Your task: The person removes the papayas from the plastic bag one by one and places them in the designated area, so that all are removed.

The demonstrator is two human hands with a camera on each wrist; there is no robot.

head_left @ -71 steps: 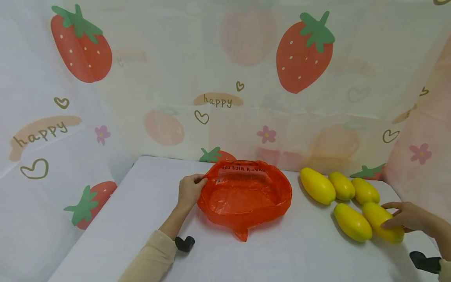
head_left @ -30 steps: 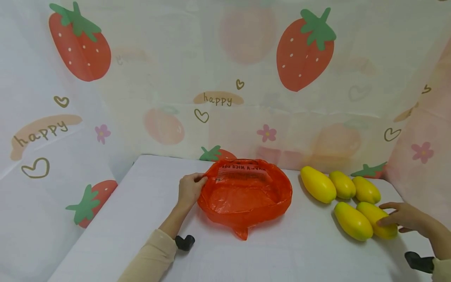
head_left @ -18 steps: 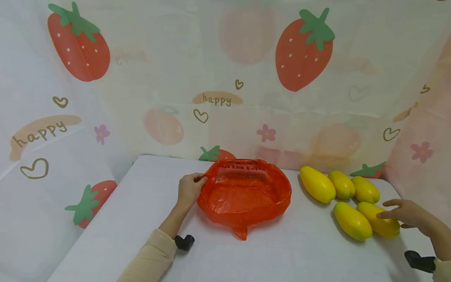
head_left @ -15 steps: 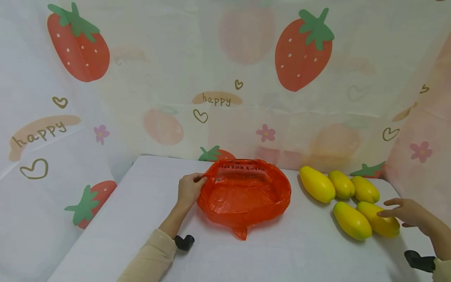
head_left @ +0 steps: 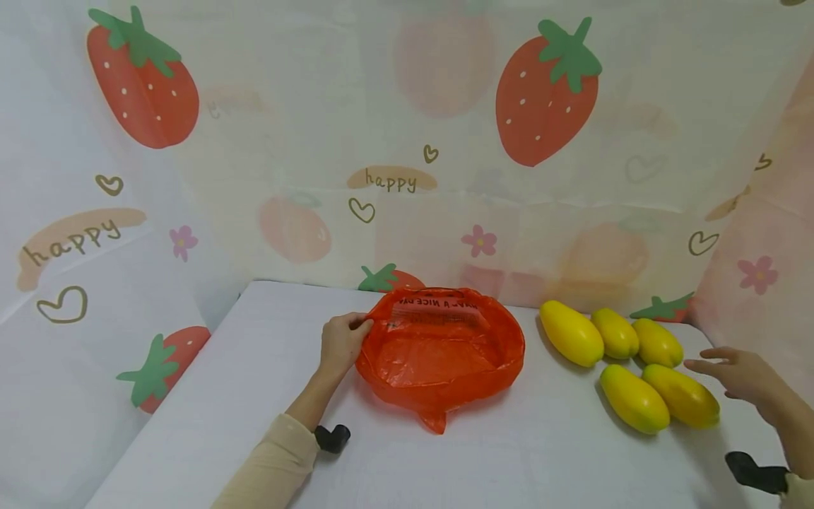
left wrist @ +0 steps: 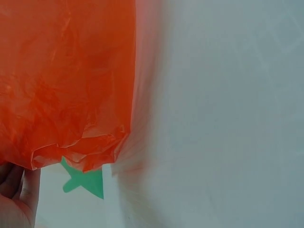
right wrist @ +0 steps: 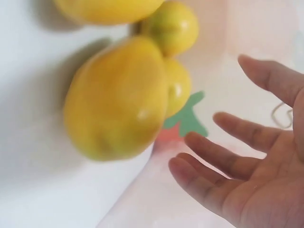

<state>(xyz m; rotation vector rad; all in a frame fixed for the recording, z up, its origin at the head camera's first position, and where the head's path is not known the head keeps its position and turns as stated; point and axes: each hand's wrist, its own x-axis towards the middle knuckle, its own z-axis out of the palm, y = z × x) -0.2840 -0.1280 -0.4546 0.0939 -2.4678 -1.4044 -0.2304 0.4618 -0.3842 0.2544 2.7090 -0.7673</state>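
An orange-red plastic bag (head_left: 439, 360) stands on the table with its mouth spread open and printed letters showing on its far inner side. My left hand (head_left: 341, 344) pinches the bag's left rim between thumb and fingers; in the left wrist view the bag's side (left wrist: 66, 80) hides most of that hand. Several yellow mangoes lie at the right in two rows. My right hand (head_left: 740, 375) hovers just right of the front right mango (head_left: 682, 396), fingers spread and apart from it. The right wrist view shows that hand (right wrist: 251, 156) beside a large mango (right wrist: 116, 102), holding nothing.
The front left mango (head_left: 634, 399) touches its neighbour. Behind lie a larger mango (head_left: 571, 334) and two smaller ones, near the table's back edge. A strawberry-printed cloth (head_left: 445, 177) rises behind the white table (head_left: 267, 304) and along both sides.
The right hand held the front right mango, which shifted slightly left and back to lie closer to its neighbour. The hand has let go and drawn up and right. The left hand keeps its place.
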